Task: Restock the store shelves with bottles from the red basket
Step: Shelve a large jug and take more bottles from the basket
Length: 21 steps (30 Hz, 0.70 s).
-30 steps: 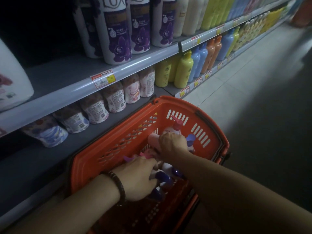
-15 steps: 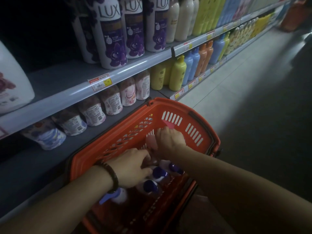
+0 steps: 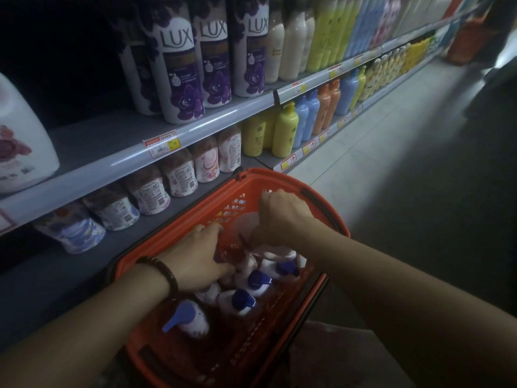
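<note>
- The red basket (image 3: 268, 175) sits right in front of me, pushed up against the edge of the lower shelf (image 3: 70, 275), and both my hands are down inside it.
- My right hand (image 3: 281, 215) is at the far end of the basket, closed into a fist round the top of a pink bottle (image 3: 246, 224). My thumb points down along the bottle's side, and the bottle stands higher than the others in the basket.
- My left hand (image 3: 195, 254) is by the basket's left wall, palm down, with the fingers bent in among the bottles. The fingertips touch a pale bottle there, but I cannot tell whether they really have hold of it.
- A dark beaded bracelet (image 3: 167, 275) is on my left wrist, just over the basket's near-left rim.
- The bottles with blue pumps (image 3: 243, 302) are crowded in the middle of the basket, below and between my hands. One more bottle (image 3: 193, 320) lies tipped over at the near-left corner, its pump pointing at the rim.
- Left of the basket, a row of pink-labelled bottles (image 3: 179, 175) lies along the lower shelf.
- Above the basket and to the left, the upper shelf (image 3: 112, 163) has tall purple LUX bottles (image 3: 181, 68) and a big white jug (image 3: 19, 141) further left. A price tag (image 3: 165, 144) is stuck on its front edge.
- Beyond the basket's far end stand yellow bottles (image 3: 285, 130), then blue and orange ones.
- To the right of the basket is pale tiled floor (image 3: 363, 163).
</note>
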Available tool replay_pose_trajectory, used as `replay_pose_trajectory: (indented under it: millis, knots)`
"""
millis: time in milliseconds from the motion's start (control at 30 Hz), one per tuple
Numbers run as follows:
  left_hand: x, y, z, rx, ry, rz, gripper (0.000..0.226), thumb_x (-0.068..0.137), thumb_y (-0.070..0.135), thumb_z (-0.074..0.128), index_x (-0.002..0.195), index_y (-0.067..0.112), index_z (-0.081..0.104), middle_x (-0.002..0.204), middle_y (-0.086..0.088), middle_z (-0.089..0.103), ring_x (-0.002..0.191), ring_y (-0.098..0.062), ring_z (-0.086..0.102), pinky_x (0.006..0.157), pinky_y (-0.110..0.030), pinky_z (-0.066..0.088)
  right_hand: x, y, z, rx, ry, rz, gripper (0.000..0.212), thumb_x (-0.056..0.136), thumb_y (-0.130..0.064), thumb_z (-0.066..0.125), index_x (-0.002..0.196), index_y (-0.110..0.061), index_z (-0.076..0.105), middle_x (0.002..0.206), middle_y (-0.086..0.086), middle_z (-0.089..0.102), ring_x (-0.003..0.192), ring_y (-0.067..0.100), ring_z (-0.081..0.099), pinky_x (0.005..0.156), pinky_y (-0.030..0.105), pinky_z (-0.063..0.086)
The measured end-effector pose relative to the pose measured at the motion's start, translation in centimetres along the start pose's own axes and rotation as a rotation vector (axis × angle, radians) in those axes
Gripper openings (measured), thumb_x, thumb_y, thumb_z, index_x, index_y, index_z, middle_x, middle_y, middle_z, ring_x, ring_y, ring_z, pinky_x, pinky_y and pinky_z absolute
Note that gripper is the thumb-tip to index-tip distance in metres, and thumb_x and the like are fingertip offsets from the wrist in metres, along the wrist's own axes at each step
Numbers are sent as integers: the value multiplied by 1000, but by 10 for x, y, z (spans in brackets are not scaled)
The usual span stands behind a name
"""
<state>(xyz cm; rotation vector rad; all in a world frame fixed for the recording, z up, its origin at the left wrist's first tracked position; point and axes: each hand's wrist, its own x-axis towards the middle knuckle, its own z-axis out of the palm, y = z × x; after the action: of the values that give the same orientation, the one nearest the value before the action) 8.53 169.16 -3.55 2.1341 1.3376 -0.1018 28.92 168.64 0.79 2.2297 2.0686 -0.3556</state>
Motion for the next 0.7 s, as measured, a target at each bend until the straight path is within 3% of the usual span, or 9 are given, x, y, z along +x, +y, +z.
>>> replay_pose_trajectory:
  millis: [100, 267, 400, 533, 600, 700]
  knots:
    - [-5, 2, -3, -60, 41, 3, 104, 61, 66, 75, 150, 31, 33, 147, -5, 43, 137, -24, 51, 115, -40, 42, -6, -1, -17, 4, 14, -15, 51, 81, -58, 85, 95, -18, 57, 79, -3, 52, 63, 12, 48, 49, 30, 38]
    - [-12, 2, -5, -89, 159, 48, 112, 69, 49, 91, 156, 28, 24, 153, -7, 35, 142, -25, 44, 117, -35, 37, -10, -2, -40, 50, 4, -22, 55, 68, -59, 93, 71, -19, 55, 73, 0, 57, 63, 17, 54, 53, 30, 43]
    - [-16, -6, -9, -163, 232, 114, 123, 54, 60, 95, 155, 35, 29, 152, 0, 39, 138, -19, 50, 114, -33, 43, -15, -13, -51, 127, -43, -58, 53, 60, -59, 95, 72, -17, 65, 70, 1, 63, 65, 20, 60, 55, 33, 49]
    - [-26, -5, -19, -139, 290, 226, 111, 45, 65, 97, 141, 40, 48, 131, 15, 57, 121, -3, 56, 91, -13, 41, -21, -31, -60, 144, -115, -97, 48, 57, -58, 94, 73, -17, 77, 66, 2, 67, 64, 20, 65, 52, 26, 46]
    - [-33, -6, -24, -171, 281, 254, 103, 40, 69, 96, 130, 44, 53, 117, 22, 65, 107, 6, 61, 83, -17, 48, -24, -40, -64, 143, -150, -131, 44, 58, -57, 94, 76, -19, 81, 69, 2, 70, 64, 18, 67, 52, 26, 49]
    - [-41, -10, -28, -234, 238, 239, 98, 39, 70, 96, 125, 45, 55, 114, 24, 68, 103, 7, 64, 85, -33, 58, -25, -51, -64, 129, -161, -184, 45, 60, -57, 94, 81, -19, 83, 75, 2, 74, 69, 17, 69, 58, 29, 56]
